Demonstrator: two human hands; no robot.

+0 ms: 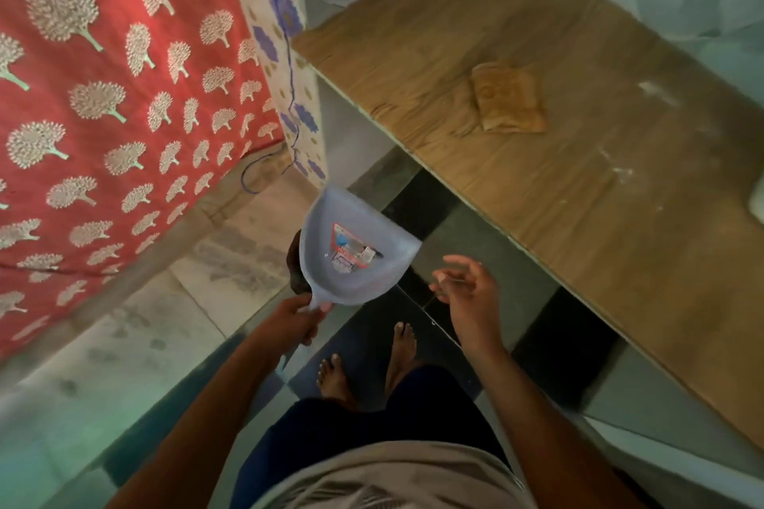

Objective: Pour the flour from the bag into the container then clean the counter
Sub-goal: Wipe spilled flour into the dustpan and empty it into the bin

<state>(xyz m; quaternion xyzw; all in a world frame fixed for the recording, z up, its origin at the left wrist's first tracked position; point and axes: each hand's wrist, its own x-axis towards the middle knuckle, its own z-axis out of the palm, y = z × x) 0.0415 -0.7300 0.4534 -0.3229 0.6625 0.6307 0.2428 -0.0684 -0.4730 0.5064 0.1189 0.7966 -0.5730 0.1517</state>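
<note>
Cloth (509,103) lies on counter (645,219).

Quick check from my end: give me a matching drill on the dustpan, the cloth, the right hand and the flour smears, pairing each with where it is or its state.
Things:
1. dustpan
2. folded cloth
3. right hand
4. flour smears

States:
A. open, holding nothing
B. scattered white on the counter
C. held by its handle in the left hand
D. lying on the counter

Pairs: 1-C, 2-D, 3-A, 4-B
</note>
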